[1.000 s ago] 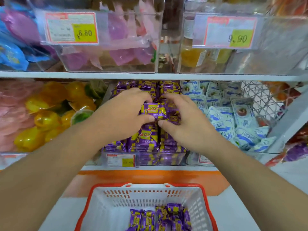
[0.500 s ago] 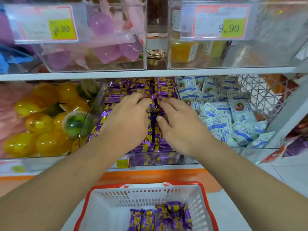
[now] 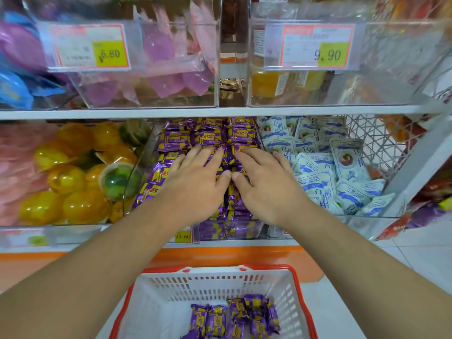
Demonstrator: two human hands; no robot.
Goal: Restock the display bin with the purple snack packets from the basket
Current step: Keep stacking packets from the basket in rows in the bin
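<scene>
Two hands lie flat in the head view, the only view there is. The left hand (image 3: pixel 195 182) and the right hand (image 3: pixel 266 184) rest side by side on the purple snack packets (image 3: pixel 210 137) in the display bin (image 3: pixel 144 172), fingers straight and spread, thumbs almost touching over the middle of the stack. Neither hand grips a packet; both seem to press the rows level.

The step in hand looks like settling packets just placed, so that they sit in tidy rows. The bin is well filled from its back wall to its clear front, though not heaped above the rim.

More packets wait in the basket (image 3: pixel 300 289), a white one with a red rim, standing on the floor below the shelf. A small cluster of loose packets (image 3: pixel 234 316) lies at its bottom, near the edge of the view, so the job is partly done. The next move likely calls for lifting both hands clear, reaching down, and gathering a handful without crushing the wrappers.

Left of the purple bin, a clear bin holds yellow and green jelly cups (image 3: pixel 71 177). To the right, another holds blue-and-white sachets (image 3: pixel 318 167). On the shelf above, clear bins carry price tags (image 3: pixel 88 46) and pink wrapped sweets (image 3: pixel 168 59).
</scene>
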